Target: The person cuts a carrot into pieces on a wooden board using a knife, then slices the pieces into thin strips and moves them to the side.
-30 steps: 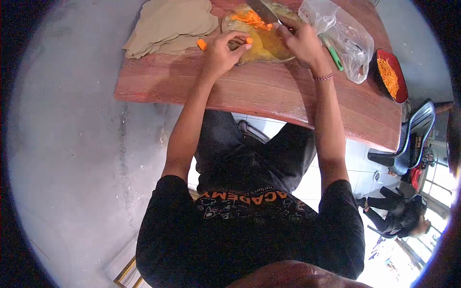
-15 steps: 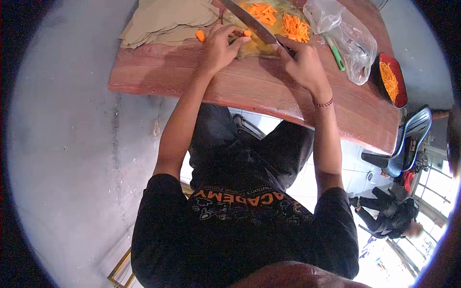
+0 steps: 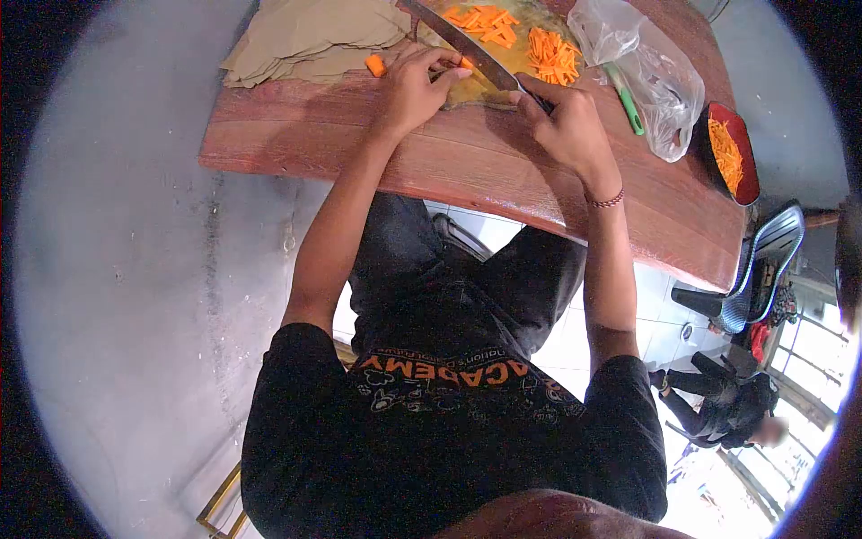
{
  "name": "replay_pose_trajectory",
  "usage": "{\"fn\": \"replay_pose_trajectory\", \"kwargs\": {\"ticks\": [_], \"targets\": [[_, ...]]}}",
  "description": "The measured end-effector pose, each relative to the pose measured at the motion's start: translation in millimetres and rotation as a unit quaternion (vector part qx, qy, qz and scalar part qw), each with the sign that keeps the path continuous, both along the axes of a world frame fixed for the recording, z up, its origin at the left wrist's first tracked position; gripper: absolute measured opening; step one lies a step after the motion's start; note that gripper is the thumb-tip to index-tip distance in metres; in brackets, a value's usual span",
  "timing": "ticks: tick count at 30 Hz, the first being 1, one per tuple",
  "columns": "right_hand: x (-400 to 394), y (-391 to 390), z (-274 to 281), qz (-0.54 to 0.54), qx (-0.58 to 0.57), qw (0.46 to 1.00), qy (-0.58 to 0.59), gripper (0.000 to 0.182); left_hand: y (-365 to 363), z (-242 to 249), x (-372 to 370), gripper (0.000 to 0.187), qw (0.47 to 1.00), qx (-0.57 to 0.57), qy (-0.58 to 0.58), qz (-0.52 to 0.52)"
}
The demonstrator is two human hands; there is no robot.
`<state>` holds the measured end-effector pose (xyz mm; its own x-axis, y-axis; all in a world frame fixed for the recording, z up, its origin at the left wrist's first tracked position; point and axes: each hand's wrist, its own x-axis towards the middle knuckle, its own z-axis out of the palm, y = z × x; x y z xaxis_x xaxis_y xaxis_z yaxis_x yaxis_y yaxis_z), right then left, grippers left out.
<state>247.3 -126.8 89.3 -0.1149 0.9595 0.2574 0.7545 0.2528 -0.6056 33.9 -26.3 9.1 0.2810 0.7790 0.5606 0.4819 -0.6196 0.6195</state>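
My left hand pinches a small piece of carrot on the cutting board. In my right hand is the handle of a large kitchen knife. Its blade slants up to the left across the board, right at the carrot piece and partly covering it. Carrot slices lie on the board beyond the blade, and a pile of carrot sticks sits to their right. Another carrot chunk rests on the table just left of my left hand.
Brown paper sheets cover the table's far left. To the right are a green-handled tool, a clear plastic bag and a dark red bowl of shredded carrot. A person is in the background by chairs and windows.
The knife blade has come down closer to the carrot piece in my left hand, now partly covering it. My left hand has hardly moved. The whole view has shifted slightly.
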Motion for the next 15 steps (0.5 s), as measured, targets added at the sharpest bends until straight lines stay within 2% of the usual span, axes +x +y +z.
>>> {"fn": "replay_pose_trajectory", "kwargs": {"ticks": [3, 10, 13, 15], "targets": [[-1.8, 1.1, -1.3, 0.006, 0.023, 1.0, -0.001, 0.029, -5.0, 3.0, 0.2, 0.019, 1.0, 0.006, -0.008, 0.009], [-10.0, 3.7, -4.6, 0.035, 0.073, 0.997, -0.009, 0.023, -1.2, -1.6, -3.4, 0.024, 1.0, 0.001, 0.002, 0.006], [-14.3, 2.2, -4.2, 0.026, 0.074, 0.997, -0.018, 0.023, -2.2, -3.3, -2.0, 0.019, 0.998, -0.043, -0.024, 0.027], [-17.5, 0.4, 2.1, 0.021, 0.061, 0.998, -0.026, 0.023, -3.2, 3.1, -4.0, 0.017, 0.999, 0.017, 0.012, 0.026]]}}
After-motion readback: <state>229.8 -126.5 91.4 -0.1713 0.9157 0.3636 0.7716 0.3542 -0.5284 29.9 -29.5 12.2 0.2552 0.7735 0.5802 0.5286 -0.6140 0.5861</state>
